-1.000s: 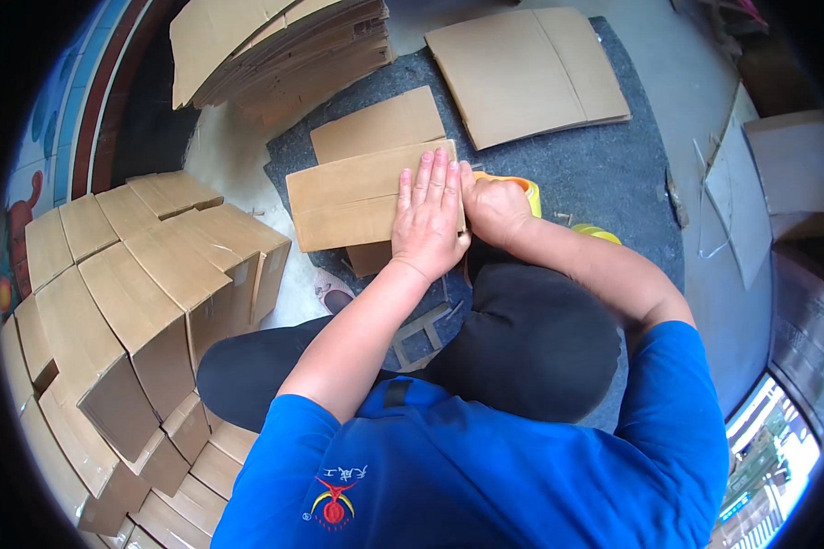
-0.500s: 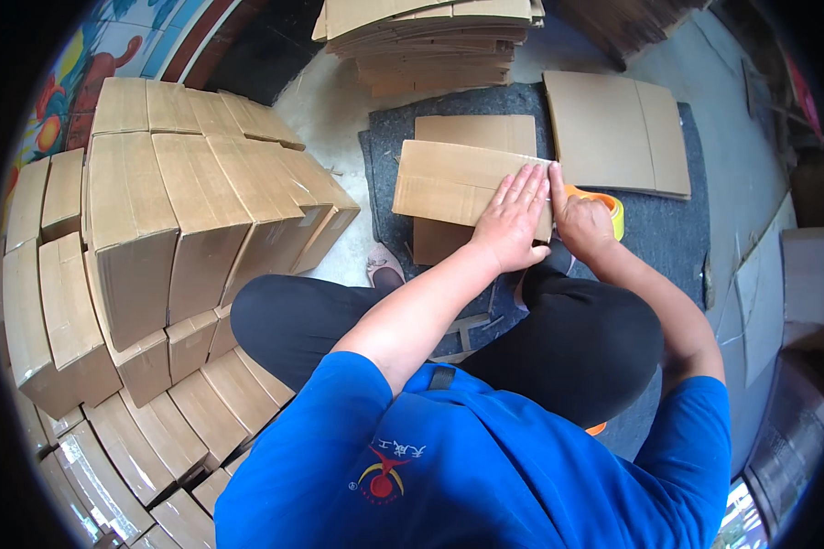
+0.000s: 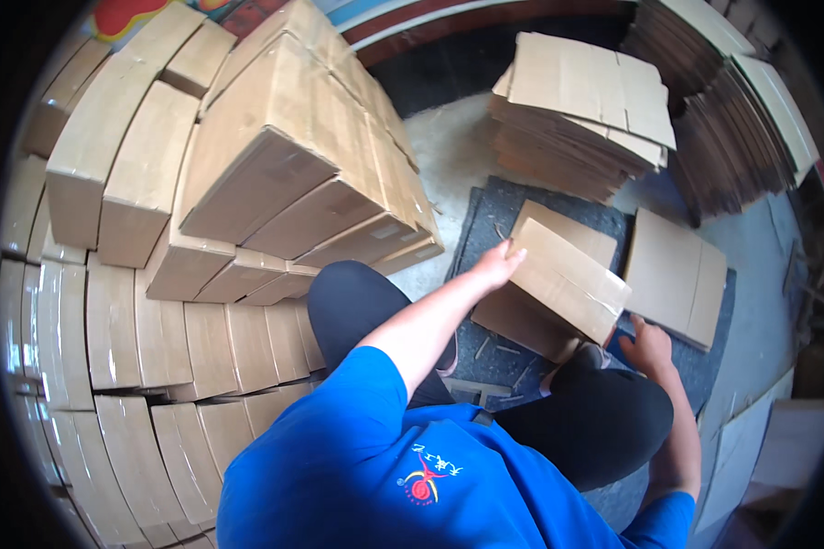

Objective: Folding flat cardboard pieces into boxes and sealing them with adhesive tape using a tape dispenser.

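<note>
A closed brown cardboard box (image 3: pixel 568 274) lies slanted in front of me, with shiny clear tape across its right end. My left hand (image 3: pixel 499 265) is closed round the box's left end. Beside the right end is my right hand (image 3: pixel 648 346), thumb and index finger apart and nothing visible in it. Whether its fingertips touch the box I cannot tell. Beneath the box, a flat cardboard piece (image 3: pixel 572 236) shows on the far side, and more brown cardboard (image 3: pixel 522 322) shows on the near side.
Stacked closed boxes (image 3: pixel 275 174) rise at my left. Flat cardboard sheets (image 3: pixel 673 270) lie on the dark mat (image 3: pixel 494 361) to the right. A pile of flattened cartons (image 3: pixel 577 87) stands beyond it, with more upright cartons (image 3: pixel 732 137) at the far right.
My left hand has gone from the box's right end to its left end. My right hand has come off the box's top edge. The view has swung left, and the orange-yellow tape roll no longer shows.
</note>
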Tool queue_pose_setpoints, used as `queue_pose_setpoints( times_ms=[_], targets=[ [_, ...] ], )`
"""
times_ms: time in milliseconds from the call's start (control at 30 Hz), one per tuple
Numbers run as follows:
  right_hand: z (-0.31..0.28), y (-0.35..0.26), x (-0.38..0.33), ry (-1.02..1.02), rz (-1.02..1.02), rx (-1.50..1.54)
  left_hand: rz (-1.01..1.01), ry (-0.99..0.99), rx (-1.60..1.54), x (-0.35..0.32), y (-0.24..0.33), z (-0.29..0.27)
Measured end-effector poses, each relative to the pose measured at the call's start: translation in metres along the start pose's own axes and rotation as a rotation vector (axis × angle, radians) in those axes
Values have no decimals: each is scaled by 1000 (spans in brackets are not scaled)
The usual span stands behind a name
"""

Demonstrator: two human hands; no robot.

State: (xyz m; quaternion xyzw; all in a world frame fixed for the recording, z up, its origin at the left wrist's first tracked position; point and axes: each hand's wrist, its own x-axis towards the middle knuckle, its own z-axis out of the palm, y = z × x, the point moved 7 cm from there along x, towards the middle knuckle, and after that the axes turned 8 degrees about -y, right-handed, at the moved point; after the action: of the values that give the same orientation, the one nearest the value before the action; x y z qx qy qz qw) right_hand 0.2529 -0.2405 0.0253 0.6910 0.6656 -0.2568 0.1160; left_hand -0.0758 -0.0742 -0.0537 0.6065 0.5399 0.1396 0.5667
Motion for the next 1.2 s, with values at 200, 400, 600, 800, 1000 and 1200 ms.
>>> queue_pose_setpoints(
  times_ms=[200, 400, 600, 800, 1000, 1200],
  targets=[
    [-14, 9, -1, -125, -46, 482, -31, 15, -253, -30, 63, 31],
    [-175, 4, -56, 396, -122, 491, 685, 320, 127, -174, 254, -28],
    [-348, -100, -67, 772, -431, 463, 1193, 630, 399, -317, 317, -90],
    [-515, -287, 1, 982, -575, 162, 1103, 1025, 719, -354, 340, -182],
    [-520, -438, 15, 1033, -313, 155, 675, 1008, 765, -306, 336, -273],
    [-466, -442, 65, 961, -367, 277, 676, 908, 806, -284, 307, -287]
  ],
)
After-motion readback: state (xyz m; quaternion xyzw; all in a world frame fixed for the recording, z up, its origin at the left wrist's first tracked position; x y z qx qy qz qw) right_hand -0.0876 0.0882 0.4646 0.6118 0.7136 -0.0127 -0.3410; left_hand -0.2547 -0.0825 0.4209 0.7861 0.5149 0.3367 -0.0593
